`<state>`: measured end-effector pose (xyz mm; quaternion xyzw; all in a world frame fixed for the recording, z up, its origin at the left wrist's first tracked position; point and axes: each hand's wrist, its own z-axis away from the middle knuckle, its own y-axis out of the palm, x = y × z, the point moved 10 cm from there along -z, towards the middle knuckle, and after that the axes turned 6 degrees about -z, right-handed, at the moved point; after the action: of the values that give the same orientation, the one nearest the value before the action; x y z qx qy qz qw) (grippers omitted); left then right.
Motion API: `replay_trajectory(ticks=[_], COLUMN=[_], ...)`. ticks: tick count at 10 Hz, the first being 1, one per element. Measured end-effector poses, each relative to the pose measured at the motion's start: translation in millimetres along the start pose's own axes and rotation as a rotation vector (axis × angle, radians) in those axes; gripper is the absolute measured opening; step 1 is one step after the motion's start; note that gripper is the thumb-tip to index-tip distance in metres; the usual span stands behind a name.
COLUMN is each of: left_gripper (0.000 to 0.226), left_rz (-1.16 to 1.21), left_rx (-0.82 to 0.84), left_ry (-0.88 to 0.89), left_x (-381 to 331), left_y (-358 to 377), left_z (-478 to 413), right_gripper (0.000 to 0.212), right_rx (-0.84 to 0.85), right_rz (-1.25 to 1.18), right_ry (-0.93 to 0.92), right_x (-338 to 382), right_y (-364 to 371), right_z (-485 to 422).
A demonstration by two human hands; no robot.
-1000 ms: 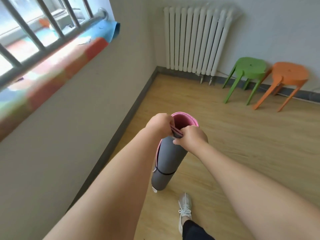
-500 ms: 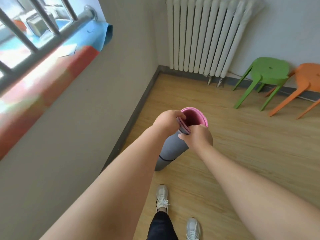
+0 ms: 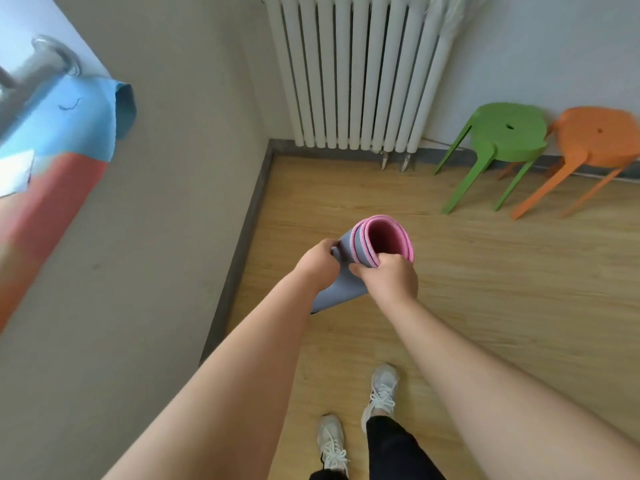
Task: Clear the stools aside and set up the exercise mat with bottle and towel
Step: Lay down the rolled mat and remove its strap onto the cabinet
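A rolled exercise mat (image 3: pixel 349 285), grey outside and pink inside, is held upright over the wooden floor in the middle of the view. My left hand (image 3: pixel 317 261) grips its loose outer edge on the left side. My right hand (image 3: pixel 388 275) pinches the rolled top rim on the near side. A green stool (image 3: pixel 502 136) and an orange stool (image 3: pixel 599 140) stand side by side against the far wall at the right. No bottle or towel is in view.
A white radiator (image 3: pixel 356 71) hangs on the far wall. A beige wall with a grey skirting (image 3: pixel 239 244) runs along the left, under a windowsill with a colourful sheet (image 3: pixel 69 140). My two feet in white shoes (image 3: pixel 381 393) stand on the floor below the mat.
I have stepped nearer the radiator corner with the mat. The mat's outer grey edge has come loose from the roll under my left hand, and the black strap no longer shows.
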<state>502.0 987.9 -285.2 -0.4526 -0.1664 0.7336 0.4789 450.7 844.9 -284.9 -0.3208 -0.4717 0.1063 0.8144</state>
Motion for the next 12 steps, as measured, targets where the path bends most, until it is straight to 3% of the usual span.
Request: replay_trajectory(ticks=[3,6,7,8,9,10,11,12], left_gripper=[0.053,0.064,0.062,0.04,0.051,0.069,0.071,0.071], left_rz=[-0.042,-0.075,0.013,-0.351,-0.166,-0.317,-0.151,-0.137], left_rx=[0.002,0.097,0.028,0.25,0.106,0.188,0.208,0.139], left_ry=[-0.106,-0.057,-0.051,0.045,-0.03,0.093,0.07,0.073], left_x=[-24,-33,-29,-21,-1,-3,8,9], left_y=[-7,7,3,46,60,105,154,193], left_z=[-110,-199,-233,-280,-317,-349,-373,-400], right_gripper=[0.032,0.03,0.03,0.018,0.014,0.015,0.019,0.025], right_rx=[0.027,-0.029,-0.043,-0.046,-0.02,-0.031,-0.047,-0.064], right_rz=[-0.095,-0.333,-0.42,-0.539,-0.629,-0.669,-0.653,-0.622], right_ry=[0.029,0.171,0.21,0.265,0.33,0.377,0.406,0.406], right_x=[13,-16,-33,-61,-94,-141,-192,-243], right_y=[-6,3,13,32,56,71,70,69], right_z=[-126,-222,-251,-281,-302,-331,-359,-388])
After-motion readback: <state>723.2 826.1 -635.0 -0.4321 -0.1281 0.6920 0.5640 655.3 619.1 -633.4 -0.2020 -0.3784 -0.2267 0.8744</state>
